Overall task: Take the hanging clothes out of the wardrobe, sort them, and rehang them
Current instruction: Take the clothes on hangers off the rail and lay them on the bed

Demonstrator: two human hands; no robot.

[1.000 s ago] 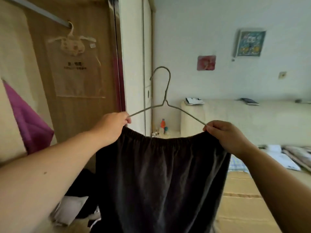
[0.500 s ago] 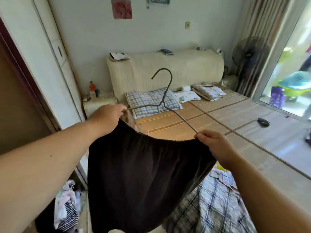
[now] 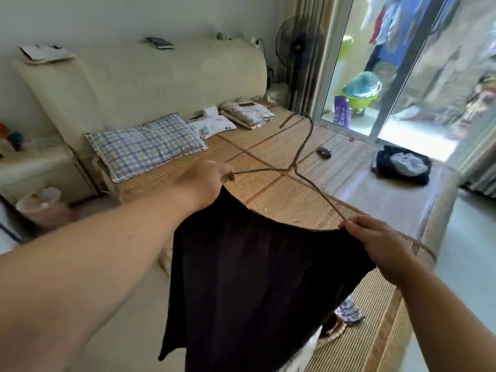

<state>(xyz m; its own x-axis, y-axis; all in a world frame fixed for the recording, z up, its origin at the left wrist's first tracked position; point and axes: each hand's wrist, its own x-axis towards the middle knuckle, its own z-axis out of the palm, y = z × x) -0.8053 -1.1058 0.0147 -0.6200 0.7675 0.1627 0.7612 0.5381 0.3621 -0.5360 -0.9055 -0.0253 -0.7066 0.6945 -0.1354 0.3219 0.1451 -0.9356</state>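
**2 hands on hanger ends, dark garment held out over bed**

Left hand (image 3: 204,181): grip clamped on the left end of the wire hanger (image 3: 293,169), fingers curled round wire and waistband together. Right hand (image 3: 375,237): grip pinched on the right end, same way. Neither grip is apart.

The dark garment (image 3: 255,277) hangs straight down from the hanger, stretched between the 2 grips, clear of the floor. The hanger's long axis runs hand to hand, from far-left to near-right in view. The left hand is reached further out, the right is nearer the body. The hook tips forward, away from the person, pointing toward the window side.

The bed (image 3: 362,189) lies ahead and below the hanger. A black bundle (image 3: 401,165) sits on its far right, a checked pillow (image 3: 145,146) at the head. Likely step: laying this piece on the bed for sorting, which needs a short forward lowering.
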